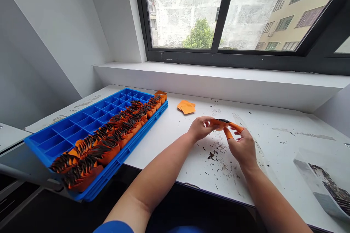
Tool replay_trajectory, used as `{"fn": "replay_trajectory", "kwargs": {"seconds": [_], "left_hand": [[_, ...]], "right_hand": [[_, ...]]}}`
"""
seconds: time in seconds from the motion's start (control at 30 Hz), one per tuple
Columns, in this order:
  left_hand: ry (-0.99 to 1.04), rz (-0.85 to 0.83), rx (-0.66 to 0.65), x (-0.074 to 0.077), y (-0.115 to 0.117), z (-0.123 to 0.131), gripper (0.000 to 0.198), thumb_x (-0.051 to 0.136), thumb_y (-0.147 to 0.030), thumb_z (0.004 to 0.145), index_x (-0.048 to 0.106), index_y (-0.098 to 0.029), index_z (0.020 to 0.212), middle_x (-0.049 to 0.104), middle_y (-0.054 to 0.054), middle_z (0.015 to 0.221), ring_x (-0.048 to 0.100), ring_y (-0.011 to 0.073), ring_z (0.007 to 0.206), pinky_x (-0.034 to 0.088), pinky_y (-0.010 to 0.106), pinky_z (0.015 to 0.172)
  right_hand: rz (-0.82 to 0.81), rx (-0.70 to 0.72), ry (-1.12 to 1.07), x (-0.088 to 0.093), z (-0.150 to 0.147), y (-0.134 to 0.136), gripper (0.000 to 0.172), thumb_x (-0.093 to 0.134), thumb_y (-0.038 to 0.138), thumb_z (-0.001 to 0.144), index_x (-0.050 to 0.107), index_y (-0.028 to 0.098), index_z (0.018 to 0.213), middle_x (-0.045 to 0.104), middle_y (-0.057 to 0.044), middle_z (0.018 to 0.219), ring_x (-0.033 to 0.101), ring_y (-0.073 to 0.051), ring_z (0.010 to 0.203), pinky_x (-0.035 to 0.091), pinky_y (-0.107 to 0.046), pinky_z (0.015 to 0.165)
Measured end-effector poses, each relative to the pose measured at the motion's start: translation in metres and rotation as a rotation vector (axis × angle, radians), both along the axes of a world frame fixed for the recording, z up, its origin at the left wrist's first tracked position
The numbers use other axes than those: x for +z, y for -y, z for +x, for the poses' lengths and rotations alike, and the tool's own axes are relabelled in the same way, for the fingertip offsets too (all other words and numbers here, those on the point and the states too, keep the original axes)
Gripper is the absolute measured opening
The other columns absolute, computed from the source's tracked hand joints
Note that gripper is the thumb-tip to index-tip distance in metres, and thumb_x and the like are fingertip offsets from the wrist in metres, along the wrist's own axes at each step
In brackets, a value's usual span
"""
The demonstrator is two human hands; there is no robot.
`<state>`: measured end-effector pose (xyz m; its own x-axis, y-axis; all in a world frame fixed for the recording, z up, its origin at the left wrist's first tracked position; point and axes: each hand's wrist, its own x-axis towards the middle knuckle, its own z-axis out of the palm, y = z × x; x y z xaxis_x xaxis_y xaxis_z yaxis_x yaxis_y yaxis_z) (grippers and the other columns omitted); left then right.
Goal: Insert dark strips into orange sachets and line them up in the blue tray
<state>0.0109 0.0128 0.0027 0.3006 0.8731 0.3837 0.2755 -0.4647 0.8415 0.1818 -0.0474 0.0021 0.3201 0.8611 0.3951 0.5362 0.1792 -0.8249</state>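
Observation:
My left hand pinches the left side of a small orange packet with dark material along its top. On the packet's right side, my right hand has its thumb and index finger against it; both wear orange finger covers. The packet is held just above the white table, over scattered dark crumbs. Behind my left hand lies a small stack of flat orange pieces. A blue divided tray at the left holds rows of orange packets filled with dark pieces.
A clear plastic container with dark, strip-like material stands at the right edge of the white table. A white sill and a dark-framed window run along the back.

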Motion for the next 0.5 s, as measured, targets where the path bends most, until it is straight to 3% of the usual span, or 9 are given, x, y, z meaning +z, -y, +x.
{"fn": "replay_trajectory", "kwargs": {"seconds": [0.1, 0.27, 0.4, 0.5], "left_hand": [[-0.055, 0.041, 0.030, 0.003, 0.001, 0.001, 0.027, 0.067, -0.044, 0.091, 0.076, -0.027, 0.110, 0.076, 0.001, 0.092, 0.061, 0.0127, 0.073, 0.050, 0.027, 0.069], [-0.201, 0.247, 0.059, 0.019, 0.006, 0.000, 0.026, 0.059, -0.043, 0.098, 0.077, -0.025, 0.104, 0.078, 0.001, 0.092, 0.065, 0.0122, 0.073, 0.051, 0.027, 0.070], [-0.386, 0.459, 0.075, 0.047, 0.017, 0.001, 0.021, 0.060, -0.039, 0.099, 0.077, -0.027, 0.104, 0.078, 0.000, 0.099, 0.068, 0.0127, 0.081, 0.047, 0.027, 0.069], [-0.570, 0.527, 0.045, 0.075, 0.028, 0.007, 0.024, 0.058, -0.043, 0.100, 0.077, -0.027, 0.098, 0.077, 0.000, 0.097, 0.068, 0.0146, 0.087, 0.040, 0.027, 0.062]], "right_hand": [[-0.009, -0.022, -0.059, 0.001, 0.001, 0.000, 0.048, 0.067, 0.060, 0.077, 0.071, 0.020, 0.104, 0.069, -0.012, 0.107, 0.059, -0.030, 0.093, 0.048, -0.044, 0.077], [-0.043, -0.018, -0.150, 0.006, 0.001, 0.000, 0.040, 0.067, 0.054, 0.074, 0.069, 0.020, 0.094, 0.067, -0.011, 0.097, 0.059, -0.029, 0.085, 0.046, -0.043, 0.071], [0.022, 0.015, -0.174, 0.008, 0.000, 0.001, 0.036, 0.065, 0.053, 0.074, 0.069, 0.021, 0.089, 0.065, -0.009, 0.097, 0.058, -0.027, 0.085, 0.045, -0.044, 0.075], [0.083, 0.008, -0.165, 0.008, 0.000, 0.001, 0.036, 0.065, 0.054, 0.075, 0.068, 0.021, 0.088, 0.064, -0.008, 0.096, 0.057, -0.027, 0.086, 0.044, -0.045, 0.080]]}}
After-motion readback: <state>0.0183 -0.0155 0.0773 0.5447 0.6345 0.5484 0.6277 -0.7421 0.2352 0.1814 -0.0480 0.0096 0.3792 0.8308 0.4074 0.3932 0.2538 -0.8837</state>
